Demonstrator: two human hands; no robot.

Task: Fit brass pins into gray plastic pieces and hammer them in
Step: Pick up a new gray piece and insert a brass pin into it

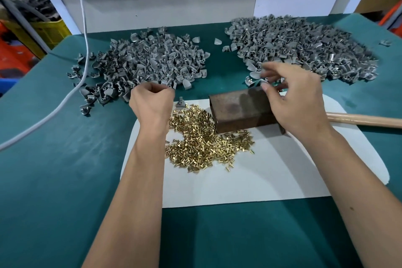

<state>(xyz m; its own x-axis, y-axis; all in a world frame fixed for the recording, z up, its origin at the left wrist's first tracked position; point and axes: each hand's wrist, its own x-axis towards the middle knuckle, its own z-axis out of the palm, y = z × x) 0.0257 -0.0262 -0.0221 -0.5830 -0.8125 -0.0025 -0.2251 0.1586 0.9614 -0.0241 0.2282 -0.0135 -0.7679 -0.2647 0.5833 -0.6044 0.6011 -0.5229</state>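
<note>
We see the left hand [152,102] curled at the near edge of the left pile of gray pieces [145,61], its fingertips hidden, so we cannot tell whether it holds anything; the right hand [291,95] pinches a small gray piece [263,80] between thumb and fingers, above the rusty hammer head [241,109]; the brass pins [202,141] lie heaped on white paper [272,172] on the green bench [65,159]; a second gray pile [304,50] sits beyond the right hand; the wooden handle [365,120] points right.
</note>
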